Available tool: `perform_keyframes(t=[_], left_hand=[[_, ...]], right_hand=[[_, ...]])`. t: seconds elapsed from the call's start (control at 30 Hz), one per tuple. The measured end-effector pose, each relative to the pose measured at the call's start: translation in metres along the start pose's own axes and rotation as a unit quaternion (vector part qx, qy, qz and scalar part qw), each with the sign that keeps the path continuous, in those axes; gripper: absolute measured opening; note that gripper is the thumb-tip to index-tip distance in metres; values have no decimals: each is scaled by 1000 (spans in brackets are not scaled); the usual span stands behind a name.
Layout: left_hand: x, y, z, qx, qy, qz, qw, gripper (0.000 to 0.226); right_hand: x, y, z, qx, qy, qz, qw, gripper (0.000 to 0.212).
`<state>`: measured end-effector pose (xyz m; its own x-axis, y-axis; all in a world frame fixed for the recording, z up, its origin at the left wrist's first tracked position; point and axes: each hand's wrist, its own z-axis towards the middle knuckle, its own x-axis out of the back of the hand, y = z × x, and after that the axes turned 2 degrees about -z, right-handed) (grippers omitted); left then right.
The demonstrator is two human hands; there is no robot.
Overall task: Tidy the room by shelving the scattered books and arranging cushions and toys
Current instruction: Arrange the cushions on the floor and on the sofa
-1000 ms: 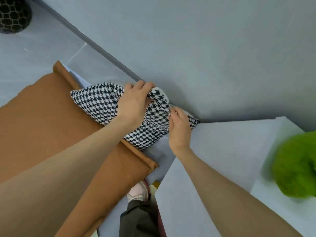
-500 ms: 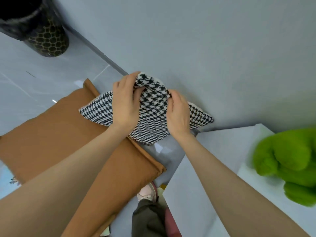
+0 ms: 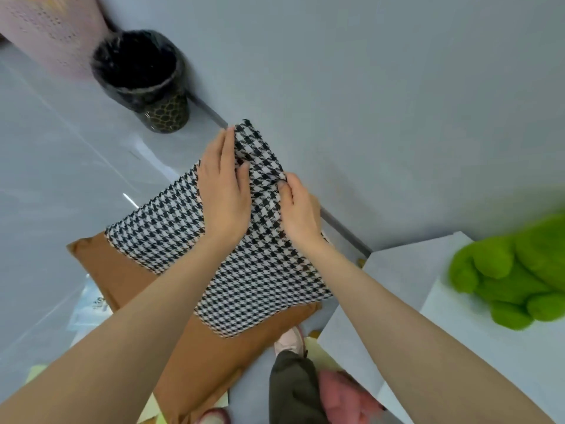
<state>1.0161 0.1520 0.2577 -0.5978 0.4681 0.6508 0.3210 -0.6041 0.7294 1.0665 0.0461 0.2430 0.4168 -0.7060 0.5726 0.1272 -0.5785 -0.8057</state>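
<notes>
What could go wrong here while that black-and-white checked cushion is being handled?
1. The left hand and right hand grip the houndstooth cushion only near one corner, so it might sag or slip askew over the brown cushion.
2. Papers lie on the floor not far from the shoe; a careless step could slide on them.

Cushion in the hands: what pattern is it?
Black-and-white houndstooth covers the cushion, shown best in the head view.
</notes>
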Motion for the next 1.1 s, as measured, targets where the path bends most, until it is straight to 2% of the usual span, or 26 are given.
perform_keyframes(t=[0.17, 0.27, 0.4, 0.53, 0.67, 0.77, 0.83, 0.93, 1.1], left_hand=[[16, -58, -44, 95, -159, 28, 982, 54], [23, -75, -71, 134, -253, 48, 957, 53], [21, -64, -99, 133, -300, 41, 944, 51], [6, -25, -119, 130, -334, -8, 933, 51], [-15, 23, -145, 108, -376, -46, 919, 48], [-34, 55, -173, 85, -441, -57, 892, 47], [-47, 68, -192, 97, -482, -56, 869, 47], [-66, 75, -221, 168, -549, -63, 816, 44], [-84, 77, -247, 285, -613, -98, 730, 43]], right_hand=[[-53, 20, -18, -133, -113, 62, 983, 30], [-63, 36, -21, -200, -99, 63, 973, 42], [-37, 53, -47, -194, -72, 29, 978, 42], [13, 66, -86, -185, -3, 17, 983, 38], [67, 76, -141, -126, 51, -61, 989, 37], [101, 95, -191, -87, 102, -147, 980, 38], [113, 115, -222, -114, 125, -186, 968, 40], [111, 151, -254, -165, 124, -231, 951, 44], [101, 183, -262, -142, 100, -324, 930, 53]])
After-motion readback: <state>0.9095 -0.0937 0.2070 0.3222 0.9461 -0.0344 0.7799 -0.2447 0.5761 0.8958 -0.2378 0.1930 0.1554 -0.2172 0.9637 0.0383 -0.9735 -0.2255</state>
